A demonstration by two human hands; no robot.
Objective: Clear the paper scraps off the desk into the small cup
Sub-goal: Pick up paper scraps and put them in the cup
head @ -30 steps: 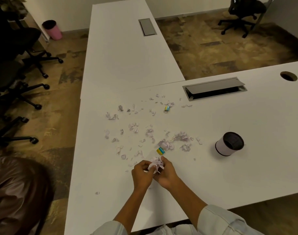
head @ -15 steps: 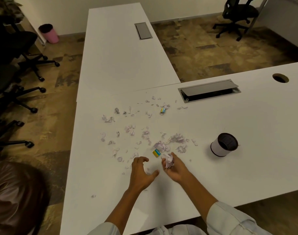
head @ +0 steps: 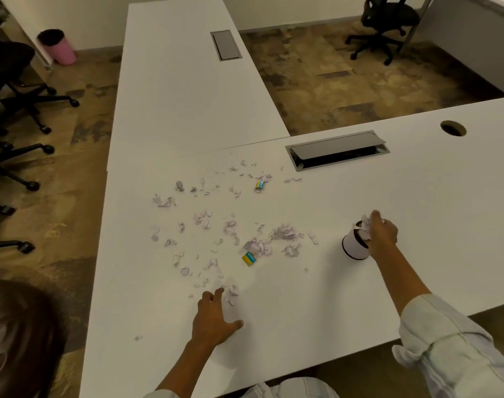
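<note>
Table [head: 316, 305]: white, L-shaped; I see it carries all the litter, with a cable tray [head: 336, 150] set in at the far right.
Scraps [head: 230, 228]: pale paper bits spread across the middle, thickest near a yellow and blue piece [head: 249, 259]; a second coloured piece [head: 259, 185] lies farther off.
Cup [head: 354, 245]: small, white with a dark rim, right of the scraps, tilted or lying toward me; I cannot tell which.
Right hand [head: 382, 235]: over the cup mouth, its grip closed on a crumpled wad [head: 366, 228] going in.
Left hand [head: 213, 317]: flat on the table at the near edge of the scraps, fingers [head: 217, 294] spread and loose, holding nothing, touching a few bits.
Risk, cup: I judge the pushing hand could roll or tip it and spill the wad.
Risk, scraps: light paper may flick away under a sweeping palm, or stick to fingers and miss the cup.
Risk, strays: one bit [head: 138, 338] at near left is easily overlooked.
</note>
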